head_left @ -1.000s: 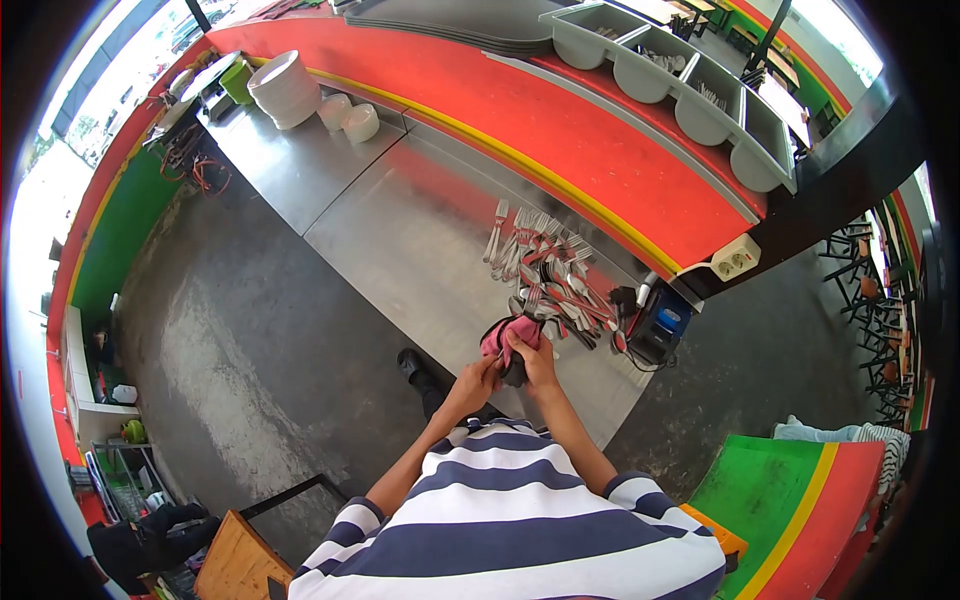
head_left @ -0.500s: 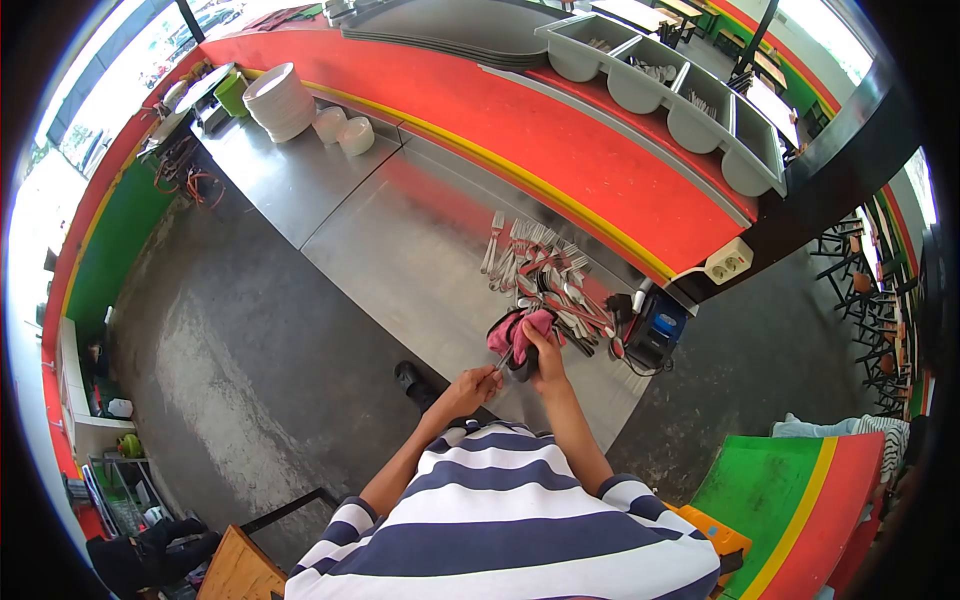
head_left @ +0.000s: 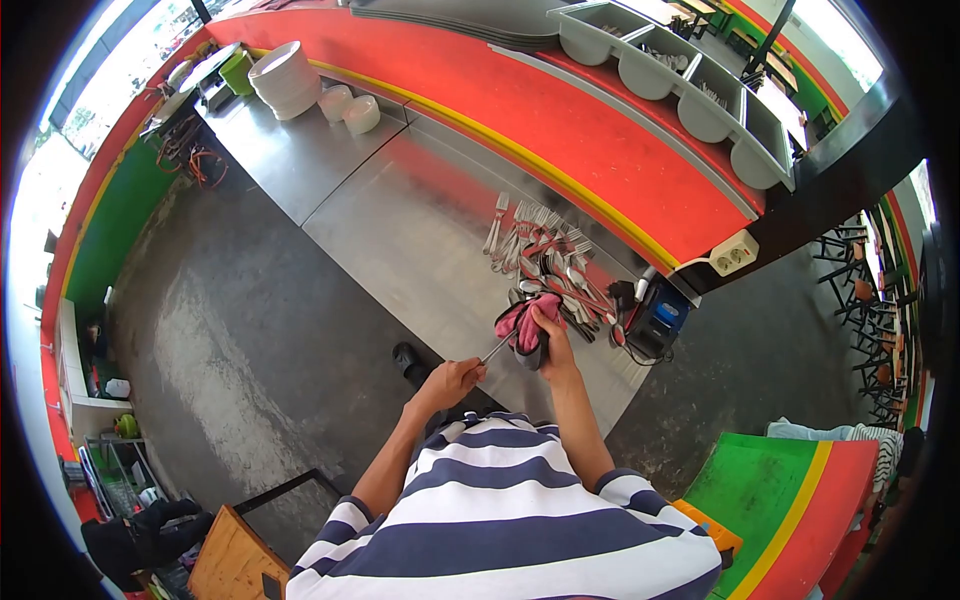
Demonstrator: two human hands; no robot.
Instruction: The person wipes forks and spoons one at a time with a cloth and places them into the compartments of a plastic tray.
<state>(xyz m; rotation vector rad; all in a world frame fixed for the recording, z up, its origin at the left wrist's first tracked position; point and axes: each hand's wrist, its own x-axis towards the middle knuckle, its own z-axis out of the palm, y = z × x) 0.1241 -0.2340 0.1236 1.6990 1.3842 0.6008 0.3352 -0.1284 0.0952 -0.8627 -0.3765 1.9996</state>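
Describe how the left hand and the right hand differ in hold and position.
The left hand grips one end of a thin metal utensil; the right hand holds a bunched pink cloth.
The right hand is close to the cutlery pile, the left hand farther from it.
Both are bare, and the utensil spans between the left hand and the cloth.

The person is wearing a short-sleeved shirt point(head_left: 510, 510) with broad navy and white stripes that are running across the body. The right sleeve point(head_left: 335, 525) and left sleeve point(head_left: 640, 490) are repeating the same stripes and ending on the upper arms, leaving the forearms, the right hand point(head_left: 453, 380) and the left hand point(head_left: 555, 345) bare. Below, a dark trouser leg point(head_left: 419, 378) is showing above a black shoe point(head_left: 404, 355).
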